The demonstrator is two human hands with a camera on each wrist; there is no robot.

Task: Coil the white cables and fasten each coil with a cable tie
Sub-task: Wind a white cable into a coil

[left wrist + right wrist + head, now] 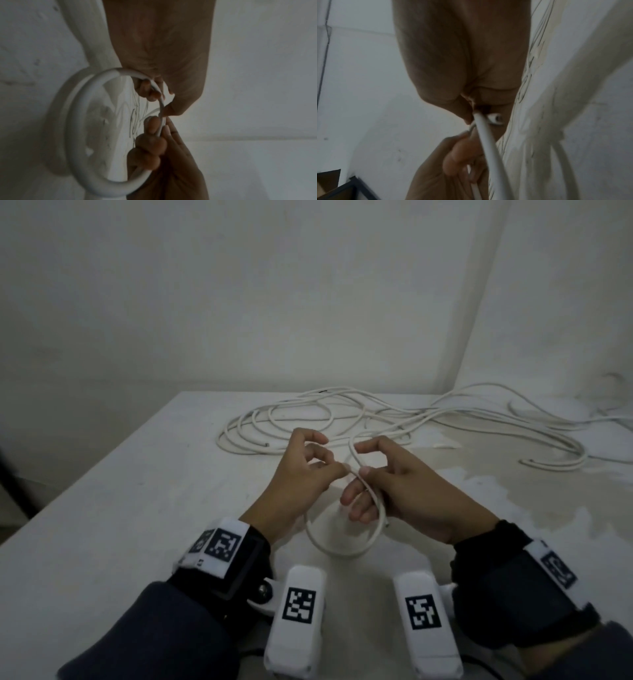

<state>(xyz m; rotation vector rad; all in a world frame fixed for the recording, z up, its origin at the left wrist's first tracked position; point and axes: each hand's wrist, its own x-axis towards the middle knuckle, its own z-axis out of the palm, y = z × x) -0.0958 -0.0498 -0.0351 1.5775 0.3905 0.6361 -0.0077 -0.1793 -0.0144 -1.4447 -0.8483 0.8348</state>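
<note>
First loop of white cable: you hold it just above the table, near its front edge, so the turn hangs free and keeps its round shape; your left hand pinches the crossing between thumb and forefinger, its other fingers loosely curled, apparently to stop the loop springing open; your right hand curls its fingers round the same crossing, the cut cable end poking out beside the palm, likely kept short so it stays inside the coil; loose white cables lie heaped behind your hands, trailing right, feeding the coil; no cable tie is visible; fastening not yet begun.
</note>
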